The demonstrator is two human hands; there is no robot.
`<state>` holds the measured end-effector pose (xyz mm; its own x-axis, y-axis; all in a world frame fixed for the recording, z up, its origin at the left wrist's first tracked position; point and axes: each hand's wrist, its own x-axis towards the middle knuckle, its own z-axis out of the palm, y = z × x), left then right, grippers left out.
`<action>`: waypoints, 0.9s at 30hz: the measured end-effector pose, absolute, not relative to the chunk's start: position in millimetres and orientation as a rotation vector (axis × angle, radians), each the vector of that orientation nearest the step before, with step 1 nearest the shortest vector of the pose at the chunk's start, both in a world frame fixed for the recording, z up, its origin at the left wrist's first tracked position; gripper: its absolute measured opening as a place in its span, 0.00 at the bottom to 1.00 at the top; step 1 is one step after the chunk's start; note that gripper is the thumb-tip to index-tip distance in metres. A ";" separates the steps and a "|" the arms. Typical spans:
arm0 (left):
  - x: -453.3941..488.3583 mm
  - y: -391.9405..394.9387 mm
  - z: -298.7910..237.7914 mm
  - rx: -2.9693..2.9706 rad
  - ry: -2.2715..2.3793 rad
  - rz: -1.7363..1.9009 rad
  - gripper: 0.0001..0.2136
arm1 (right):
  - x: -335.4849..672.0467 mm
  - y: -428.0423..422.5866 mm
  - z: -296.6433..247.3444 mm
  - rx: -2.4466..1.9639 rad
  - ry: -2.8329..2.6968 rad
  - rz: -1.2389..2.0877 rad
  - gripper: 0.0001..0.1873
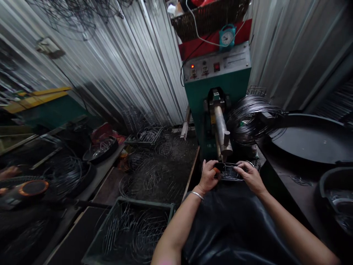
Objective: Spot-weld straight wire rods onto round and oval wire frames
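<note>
My left hand (pixel 208 176), with a silver bangle at the wrist, is closed on the left side of a wire frame (pixel 233 176). An orange patch shows by its fingers, too small to identify. On the other side, my right hand (pixel 249 176) pinches the frame's right edge between thumb and fingers. The frame is made of thin bent metal wires and sits just above my dark apron (pixel 228 221). Directly over it is the metal electrode arm (pixel 221 127) of a green spot welder (pixel 217 79); whether the tip touches the wire I cannot tell.
A wire coil (pixel 248 117) hangs right of the welder, near a large round pan (pixel 306 143) and a dark tub (pixel 325 195). A green crate (pixel 118 208) of wire parts stands left. Another person's hand (pixel 10 172) shows far left. A teal clock (pixel 227 36) hangs above.
</note>
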<state>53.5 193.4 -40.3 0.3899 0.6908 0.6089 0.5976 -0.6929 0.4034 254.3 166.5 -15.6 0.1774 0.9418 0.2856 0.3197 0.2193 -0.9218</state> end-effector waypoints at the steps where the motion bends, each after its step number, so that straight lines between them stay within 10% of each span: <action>1: 53.7 194.1 -39.6 2.516 1.176 1.183 0.04 | 254.5 167.8 -15.4 -1.321 -1.361 0.695 0.20; 27: 50.4 199.5 -16.3 2.393 1.165 1.004 0.06 | 251.8 179.5 -17.0 -1.347 -1.200 0.877 0.21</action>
